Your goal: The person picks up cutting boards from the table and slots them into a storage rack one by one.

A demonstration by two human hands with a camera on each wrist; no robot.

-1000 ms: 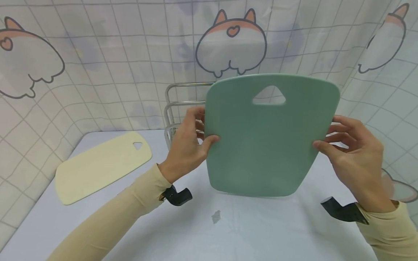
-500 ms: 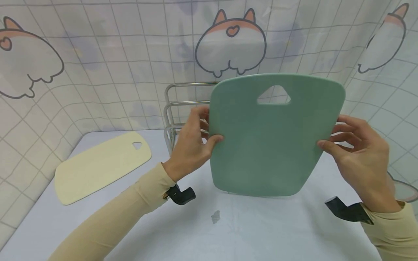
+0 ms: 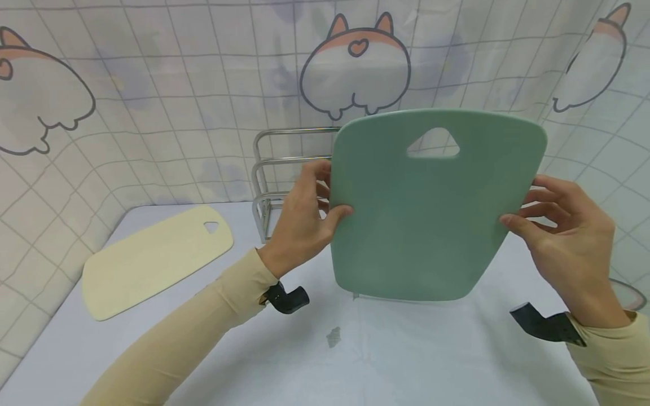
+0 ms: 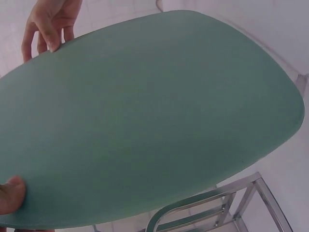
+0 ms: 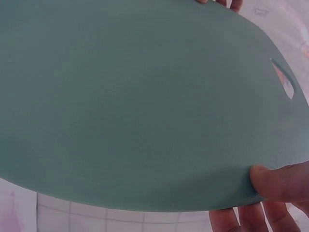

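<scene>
Holding-up step: green cutting board (image 3: 421,225) raised, left hand (image 3: 304,217) and right hand (image 3: 571,234) pinching opposite edges; next move likely needs even grip, clearing metal rack (image 3: 291,161).

The green cutting board (image 3: 431,225) hides most of the metal rack (image 3: 294,161), whose right end cannot be made out, and covers the fingertips of the left hand (image 3: 304,217) and right hand (image 3: 571,242). The head view's bottom edge cuts off both sleeves (image 3: 193,327) and the tabletop (image 3: 381,361); its left edge crops a corgi print (image 3: 45,107). A grey patch (image 3: 333,337) is too small to identify. Both wrist views crop the board, and the right one shows only bits of the left hand's fingers.
</scene>
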